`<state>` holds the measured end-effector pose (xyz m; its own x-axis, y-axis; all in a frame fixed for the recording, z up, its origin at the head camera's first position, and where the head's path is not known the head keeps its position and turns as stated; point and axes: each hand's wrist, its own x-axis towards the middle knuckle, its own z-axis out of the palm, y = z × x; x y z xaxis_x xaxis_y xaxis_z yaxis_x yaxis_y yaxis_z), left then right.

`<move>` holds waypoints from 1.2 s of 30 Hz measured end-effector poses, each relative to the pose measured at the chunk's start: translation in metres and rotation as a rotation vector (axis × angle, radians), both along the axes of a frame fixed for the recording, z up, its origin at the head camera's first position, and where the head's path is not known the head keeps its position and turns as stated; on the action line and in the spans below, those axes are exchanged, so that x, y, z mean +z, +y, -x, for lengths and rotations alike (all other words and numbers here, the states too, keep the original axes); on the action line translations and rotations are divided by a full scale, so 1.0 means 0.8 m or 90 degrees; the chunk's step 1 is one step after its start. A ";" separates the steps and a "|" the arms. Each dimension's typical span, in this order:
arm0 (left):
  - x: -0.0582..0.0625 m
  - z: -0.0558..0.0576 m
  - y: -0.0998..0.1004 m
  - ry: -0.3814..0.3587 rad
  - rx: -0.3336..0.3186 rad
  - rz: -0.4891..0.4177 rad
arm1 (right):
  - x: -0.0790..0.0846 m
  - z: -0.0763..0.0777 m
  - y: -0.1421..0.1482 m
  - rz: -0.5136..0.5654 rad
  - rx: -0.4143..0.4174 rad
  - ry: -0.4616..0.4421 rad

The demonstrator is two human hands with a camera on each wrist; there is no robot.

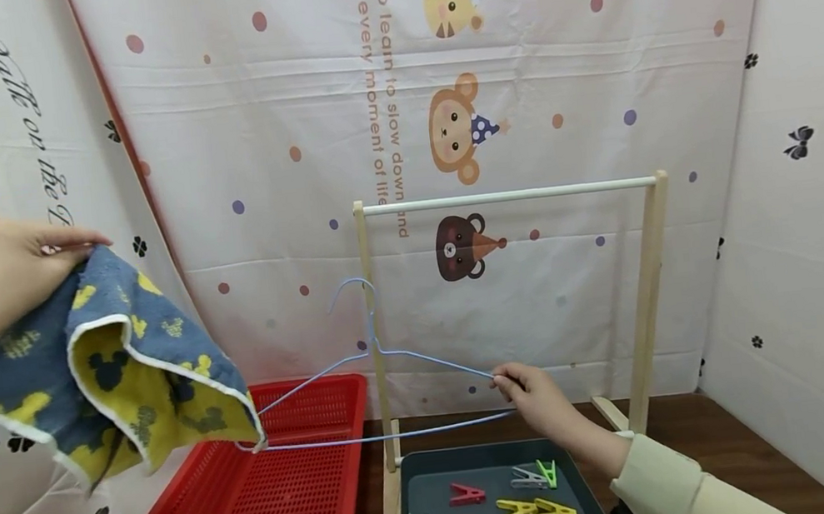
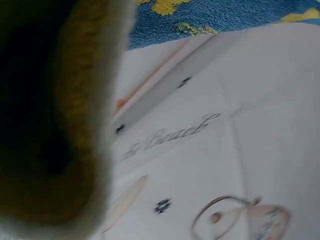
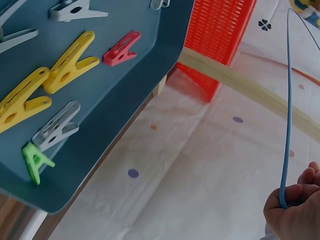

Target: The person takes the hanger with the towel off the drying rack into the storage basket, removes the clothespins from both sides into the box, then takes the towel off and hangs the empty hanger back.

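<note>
My left hand [image 1: 3,279] pinches the top edge of a blue and yellow towel [image 1: 165,342] with mouse-head patterns and white trim. The towel hangs in folds over the red basket's left side. In the left wrist view, part of the towel [image 2: 155,32] shows at the top, with a dark blurred fold at left. My right hand [image 1: 544,402] grips the right corner of a light blue clothes hanger [image 1: 438,429], whose hook points up. The hanger's left end goes behind the towel's lower right corner. The right wrist view shows thumb and fingers curled round the hanger [image 3: 289,100].
A red perforated basket [image 1: 353,456] stands at left on the brown table [image 1: 748,439]. Beside it, a dark grey tray [image 1: 422,465] holds several clothespins [image 1: 517,510] in yellow, red, grey and green. Behind the tray rises a wooden rack [image 1: 649,291] with a white top bar [image 1: 511,195].
</note>
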<state>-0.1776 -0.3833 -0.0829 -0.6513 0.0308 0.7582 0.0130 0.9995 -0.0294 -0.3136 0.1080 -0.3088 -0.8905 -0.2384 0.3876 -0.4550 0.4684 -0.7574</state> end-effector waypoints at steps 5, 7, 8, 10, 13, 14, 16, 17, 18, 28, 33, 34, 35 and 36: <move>-0.033 0.024 -0.009 -0.056 -0.011 0.000 | 0.004 -0.009 0.014 -0.021 -0.013 0.015; -0.049 0.033 -0.010 -0.081 -0.022 -0.004 | 0.006 -0.011 0.018 -0.031 -0.013 0.022; -0.056 0.038 -0.010 -0.095 -0.028 -0.011 | 0.006 -0.012 0.021 -0.036 -0.014 0.025; -0.070 0.046 -0.009 -0.116 -0.044 -0.019 | 0.005 -0.014 0.026 -0.043 -0.011 0.033; -0.089 0.057 -0.004 -0.138 -0.074 -0.036 | 0.003 -0.018 0.034 -0.044 -0.004 0.032; -0.095 0.061 -0.002 -0.140 -0.084 -0.041 | 0.002 -0.019 0.037 -0.044 -0.002 0.031; -0.105 0.067 0.004 -0.149 -0.102 -0.050 | 0.001 -0.020 0.041 -0.041 0.003 0.023; -0.110 0.070 0.007 -0.156 -0.110 -0.058 | 0.000 -0.020 0.043 -0.039 0.004 0.019; -0.115 0.073 0.010 -0.164 -0.118 -0.064 | 0.000 -0.021 0.045 -0.038 0.004 0.015; -0.177 0.097 0.031 -0.245 -0.161 -0.084 | -0.003 -0.026 0.054 -0.041 -0.032 0.007; -0.206 0.107 0.037 -0.293 -0.167 -0.108 | -0.006 -0.029 0.056 -0.029 -0.040 -0.002; -0.210 0.109 0.038 -0.300 -0.164 -0.116 | -0.007 -0.029 0.056 -0.027 -0.042 -0.003; -0.215 0.112 0.039 -0.301 -0.164 -0.117 | -0.007 -0.029 0.057 -0.028 -0.047 -0.002; -0.221 0.114 0.041 -0.302 -0.162 -0.118 | -0.008 -0.030 0.058 -0.028 -0.051 -0.003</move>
